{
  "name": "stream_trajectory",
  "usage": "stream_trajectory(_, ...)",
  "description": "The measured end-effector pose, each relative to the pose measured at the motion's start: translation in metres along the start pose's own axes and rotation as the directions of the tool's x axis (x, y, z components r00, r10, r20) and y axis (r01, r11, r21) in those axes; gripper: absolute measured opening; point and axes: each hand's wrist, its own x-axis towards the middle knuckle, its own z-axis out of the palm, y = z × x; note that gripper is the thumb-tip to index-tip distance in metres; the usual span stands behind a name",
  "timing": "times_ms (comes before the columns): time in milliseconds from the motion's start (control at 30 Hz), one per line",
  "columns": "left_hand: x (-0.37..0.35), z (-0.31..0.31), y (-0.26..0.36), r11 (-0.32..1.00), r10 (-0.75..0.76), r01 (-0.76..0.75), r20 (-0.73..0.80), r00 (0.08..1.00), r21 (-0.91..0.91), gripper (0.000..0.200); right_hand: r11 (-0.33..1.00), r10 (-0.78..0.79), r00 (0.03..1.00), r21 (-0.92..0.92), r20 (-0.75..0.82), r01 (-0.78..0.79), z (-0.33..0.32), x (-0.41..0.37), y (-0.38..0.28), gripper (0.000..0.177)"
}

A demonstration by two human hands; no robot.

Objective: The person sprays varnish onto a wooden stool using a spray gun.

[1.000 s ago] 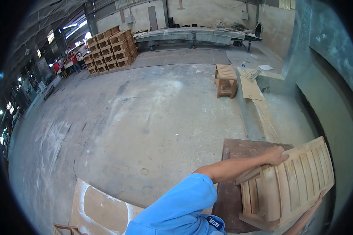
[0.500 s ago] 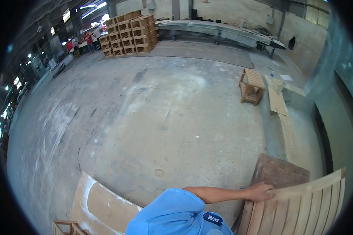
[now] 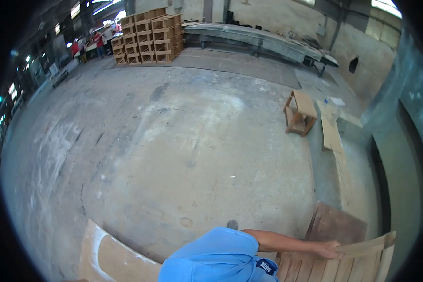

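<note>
My left hand (image 3: 330, 249) is at the lower right, at the end of my bare forearm below a light blue sleeve. Its fingers are closed on the upper rail of a slatted wooden panel (image 3: 339, 268). Pale slats run down from that rail, and the panel's lower part is cut off by the frame. Behind it a reddish-brown board (image 3: 336, 224) rests near the floor. My right hand is out of view.
A small wooden stool (image 3: 300, 113) stands at the right beside flat boards (image 3: 331, 134). A pale board with a curved outline (image 3: 122, 258) lies at the lower left. Stacked wooden crates (image 3: 150, 40), a long bench (image 3: 254, 37) and several people (image 3: 96, 42) are in the background.
My left hand and the slatted panel appear lower in view, with the hand slightly farther right. The view has shifted, and the stool and lower-left board also appear lower.
</note>
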Motion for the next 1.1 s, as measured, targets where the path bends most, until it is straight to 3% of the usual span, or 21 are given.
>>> stream_trajectory(167,-0.026,-0.09,0.039,0.997,0.047,-0.044,-0.06,0.997,0.063,0.062,0.999,0.022,0.996,0.025,0.087,-0.024,0.091,0.005,-0.001,0.078)
stream_trajectory(233,-0.033,-0.133,0.037,0.988,0.138,-0.131,-0.085,0.987,0.081,0.058,0.999,0.028,0.988,0.019,0.151,-0.031,0.136,0.007,-0.004,0.078)
stream_trajectory(367,-0.084,-0.219,0.045,0.978,0.208,-0.204,-0.25,0.946,0.039,0.056,1.0,0.02,0.957,0.001,0.288,-0.022,0.228,0.0,-0.013,0.077)
stream_trajectory(433,-0.111,-0.266,0.043,0.981,0.192,-0.168,-0.451,0.872,0.093,0.055,1.0,0.011,0.928,-0.01,0.372,-0.008,0.281,-0.008,-0.018,0.077)
stream_trajectory(567,-0.185,-0.371,0.046,0.99,0.14,-0.112,-0.676,0.723,0.086,0.057,0.998,0.0,0.821,-0.045,0.572,0.032,0.408,-0.038,-0.027,0.076)
stream_trajectory(633,-0.231,-0.428,0.045,0.994,0.07,0.018,-0.727,0.683,0.112,0.06,0.997,0.003,0.761,-0.06,0.649,0.048,0.471,-0.063,-0.029,0.076)
stream_trajectory(767,-0.341,-0.512,0.081,0.992,0.068,0.053,-0.832,0.55,0.116,0.064,0.995,0.013,0.669,-0.075,0.743,0.064,0.584,-0.124,-0.038,0.075)
stream_trajectory(833,-0.398,-0.545,0.106,0.979,0.133,0.084,-0.896,0.424,0.185,0.071,0.994,0.026,0.63,-0.084,0.776,0.062,0.635,-0.153,-0.039,0.075)
stream_trajectory(933,-0.469,-0.621,0.107,0.988,0.039,0.129,-0.937,0.347,0.089,0.078,0.991,0.051,0.581,-0.113,0.812,0.071,0.701,-0.196,-0.04,0.074)
stream_trajectory(1100,-0.583,-0.717,0.143,0.989,0.013,0.14,-0.981,0.192,0.041,0.082,0.99,0.073,0.479,-0.12,0.875,0.068,0.824,-0.268,-0.034,0.073)
